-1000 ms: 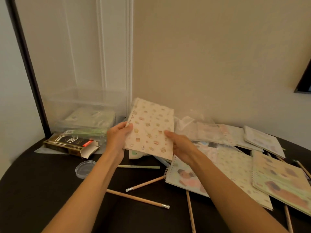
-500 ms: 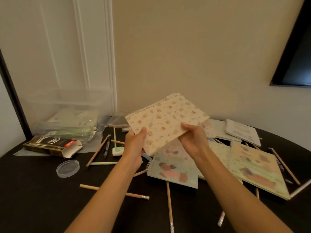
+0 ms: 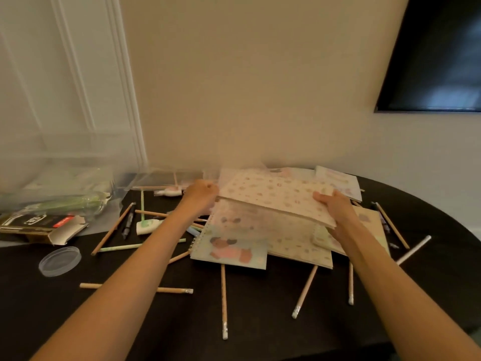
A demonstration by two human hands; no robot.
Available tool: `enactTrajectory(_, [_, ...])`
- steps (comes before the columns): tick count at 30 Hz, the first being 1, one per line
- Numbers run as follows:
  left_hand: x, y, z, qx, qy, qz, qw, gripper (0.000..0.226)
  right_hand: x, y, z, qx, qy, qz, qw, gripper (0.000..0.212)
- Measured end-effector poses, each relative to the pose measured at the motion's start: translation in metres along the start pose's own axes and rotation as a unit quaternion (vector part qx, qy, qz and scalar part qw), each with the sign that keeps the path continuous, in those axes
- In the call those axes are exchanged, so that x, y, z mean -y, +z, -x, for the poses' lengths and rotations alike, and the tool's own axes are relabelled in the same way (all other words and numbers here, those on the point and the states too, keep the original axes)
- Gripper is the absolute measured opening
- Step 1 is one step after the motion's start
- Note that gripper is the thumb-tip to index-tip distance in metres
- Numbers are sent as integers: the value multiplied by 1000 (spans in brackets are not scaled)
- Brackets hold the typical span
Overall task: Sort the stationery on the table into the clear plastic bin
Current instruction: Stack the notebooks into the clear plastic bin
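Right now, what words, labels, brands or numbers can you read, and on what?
No text reads clearly.
The cardboard box: white mark and red label on its dark top, too blurred to read.
The patterned notebook, held by left hand and right hand: printed pattern only, no legible words.
The notebook with pink figure: blurred, no words legible.

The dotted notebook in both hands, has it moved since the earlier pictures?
Yes. The dotted notebook went right, away from the clear bin, and down over the notebook pile.
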State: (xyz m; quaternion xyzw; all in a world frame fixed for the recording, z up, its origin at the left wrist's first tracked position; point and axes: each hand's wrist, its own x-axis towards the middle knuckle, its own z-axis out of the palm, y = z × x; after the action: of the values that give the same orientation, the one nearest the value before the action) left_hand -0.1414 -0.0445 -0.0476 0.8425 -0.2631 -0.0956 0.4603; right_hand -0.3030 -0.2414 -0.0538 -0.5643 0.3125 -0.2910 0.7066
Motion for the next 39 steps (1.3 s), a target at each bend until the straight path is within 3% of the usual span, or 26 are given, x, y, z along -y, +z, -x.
enactTrajectory(2, [12, 8, -7, 56, -6, -115, 992, 12, -5, -9, -4, -7, 47, -80, 996, 32])
enactTrajectory(5, [23, 22, -6, 129, -32, -238, 962, 63, -11, -22, -6, -17, 111, -158, 981, 19])
enactTrajectory(7, [27, 33, -3, 110, -16, -308, 945, 72, -13, -31, -4, 6, 131, -159, 979, 26])
enactTrajectory(9, [31, 42, -2, 65, -1, -335, 940, 64, -15, -35, 0, 46, 142, -113, 982, 43])
enactTrajectory(12, [35, 49, -3, -2, 22, -326, 945, 30, -15, -41, 3, 75, 148, -50, 985, 67])
enactTrajectory(17, [34, 48, -7, -38, 80, -352, 932, 10, -16, -44, -6, 64, 147, -30, 987, 73])
enactTrajectory(20, [25, 46, -4, -61, 129, -360, 922, 11, -14, -37, -9, 25, 129, -54, 990, 68])
enactTrajectory(24, [14, 45, -1, -40, 161, -359, 918, 17, -20, -26, -19, -60, 68, -96, 991, 38])
enactTrajectory(28, [6, 54, 0, -20, 182, -381, 906, 28, -29, 1, -10, -162, -29, 46, 985, 43])
enactTrajectory(31, [5, 63, -3, -13, 205, -397, 895, 32, -30, 23, 8, -168, -93, 94, 977, 42])
enactTrajectory(35, [1, 69, 3, 12, 211, -408, 888, 14, -33, 45, 19, -140, -201, 170, 955, 35])
enactTrajectory(39, [0, 72, 5, 20, 201, -407, 891, 11, -28, 45, 11, -153, -169, 199, 953, 15])
